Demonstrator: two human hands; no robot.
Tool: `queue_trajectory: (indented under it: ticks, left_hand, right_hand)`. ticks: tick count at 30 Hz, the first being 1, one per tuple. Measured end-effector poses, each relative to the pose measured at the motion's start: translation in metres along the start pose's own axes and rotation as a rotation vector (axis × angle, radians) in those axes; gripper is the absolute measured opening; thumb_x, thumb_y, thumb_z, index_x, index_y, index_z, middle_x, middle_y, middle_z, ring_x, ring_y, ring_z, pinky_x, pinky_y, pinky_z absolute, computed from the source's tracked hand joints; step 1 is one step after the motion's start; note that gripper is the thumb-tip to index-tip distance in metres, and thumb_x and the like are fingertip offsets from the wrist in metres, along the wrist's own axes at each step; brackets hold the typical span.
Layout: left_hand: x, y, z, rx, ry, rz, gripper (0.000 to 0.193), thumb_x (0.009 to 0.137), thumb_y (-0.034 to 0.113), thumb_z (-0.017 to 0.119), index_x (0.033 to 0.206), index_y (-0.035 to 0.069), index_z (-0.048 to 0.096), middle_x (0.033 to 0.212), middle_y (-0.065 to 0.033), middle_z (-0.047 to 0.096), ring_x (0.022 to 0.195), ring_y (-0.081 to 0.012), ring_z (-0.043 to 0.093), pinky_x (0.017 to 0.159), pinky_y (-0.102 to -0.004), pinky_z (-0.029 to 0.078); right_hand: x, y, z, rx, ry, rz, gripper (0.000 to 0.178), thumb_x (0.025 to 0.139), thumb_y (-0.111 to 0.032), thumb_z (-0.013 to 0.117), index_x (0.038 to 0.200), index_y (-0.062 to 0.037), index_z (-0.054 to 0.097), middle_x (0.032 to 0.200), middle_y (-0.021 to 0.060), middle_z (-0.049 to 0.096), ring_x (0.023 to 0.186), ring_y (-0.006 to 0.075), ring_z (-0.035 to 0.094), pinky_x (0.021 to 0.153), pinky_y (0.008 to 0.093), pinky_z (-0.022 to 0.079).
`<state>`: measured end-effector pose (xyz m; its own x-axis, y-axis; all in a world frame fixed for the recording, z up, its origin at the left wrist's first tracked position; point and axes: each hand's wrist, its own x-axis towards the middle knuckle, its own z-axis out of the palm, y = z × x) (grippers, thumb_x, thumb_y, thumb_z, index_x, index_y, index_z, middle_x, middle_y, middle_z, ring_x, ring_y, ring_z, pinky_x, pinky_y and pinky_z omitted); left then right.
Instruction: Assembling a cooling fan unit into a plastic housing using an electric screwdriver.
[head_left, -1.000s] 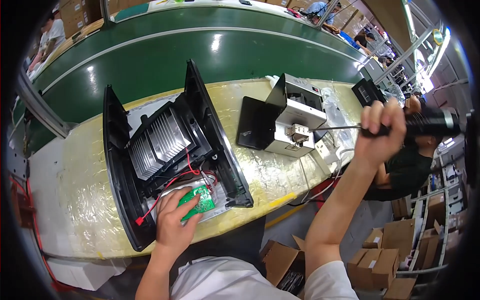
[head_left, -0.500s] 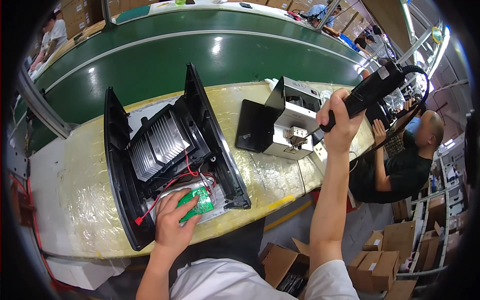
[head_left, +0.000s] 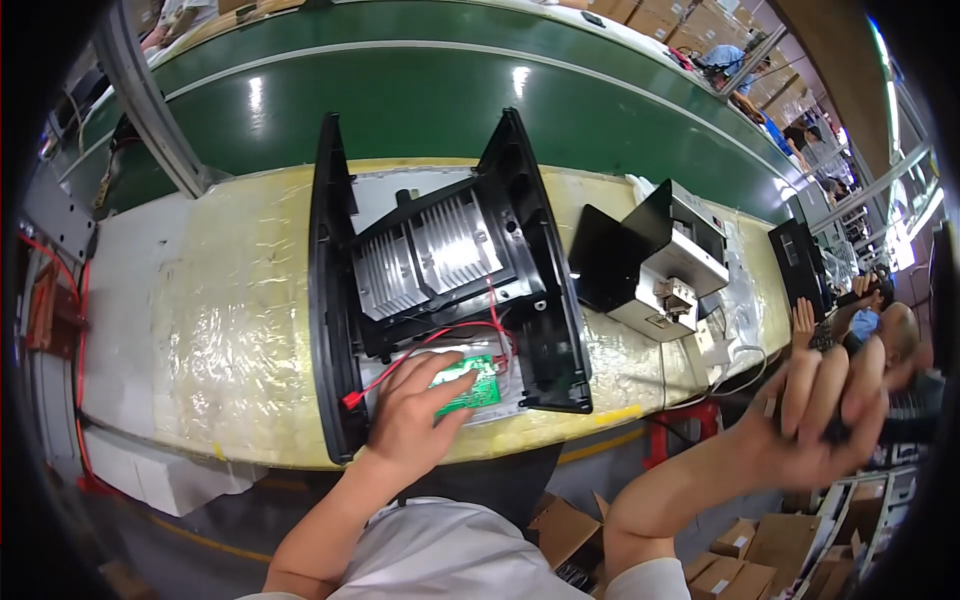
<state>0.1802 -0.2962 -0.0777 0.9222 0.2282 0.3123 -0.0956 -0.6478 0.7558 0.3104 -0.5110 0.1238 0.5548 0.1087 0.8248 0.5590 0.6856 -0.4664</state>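
My left hand holds a green circuit board between thumb and fingers, low over the near side of a black plastic housing. Inside the housing sits a finned silver heat sink. Red wires run past the board, one ending in a red connector. Out at the far right, my right hand is blurred, its fingers curled round a black corded electric screwdriver that is mostly lost in shadow. Right of the housing stands a silver and black metal box with a metal fixture on its front.
A yellow film-covered bench carries the parts, with a green conveyor belt beyond it. Another person's hand is near my right hand. Cardboard boxes stand on the floor, and a metal post rises at left.
The right hand has swung the screwdriver from beside the metal box out to the far right and lower. My view has shifted left; the left hand stays on the board.
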Motion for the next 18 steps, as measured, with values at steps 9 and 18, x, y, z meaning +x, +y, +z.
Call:
queue_trajectory:
  ticks: [9, 18]
  left_hand:
    - [0.005, 0.002, 0.013, -0.081, 0.045, 0.025, 0.039, 0.072, 0.007, 0.08, 0.11, 0.006, 0.073, 0.12, -0.012, 0.065, 0.114, -0.0333, 0.06, 0.101, -0.0452, 0.045]
    - [0.005, -0.007, 0.019, -0.049, 0.058, 0.013, 0.037, 0.075, 0.013, 0.079, 0.112, 0.01, 0.073, 0.122, -0.0105, 0.064, 0.116, -0.0312, 0.06, 0.101, -0.0447, 0.044]
  right_hand:
    - [-0.067, 0.085, 0.068, -0.205, 0.0, 0.304, 0.026, 0.099, -0.017, 0.059, 0.088, -0.0038, 0.039, 0.057, 0.0075, 0.051, 0.049, 0.0126, 0.047, 0.05, 0.0286, 0.047]
    - [-0.09, 0.129, 0.073, -0.35, -0.025, 0.255, 0.091, 0.096, 0.001, 0.051, 0.158, -0.0172, -0.014, 0.081, 0.0083, 0.052, 0.049, 0.0099, 0.049, 0.047, 0.0283, 0.049]
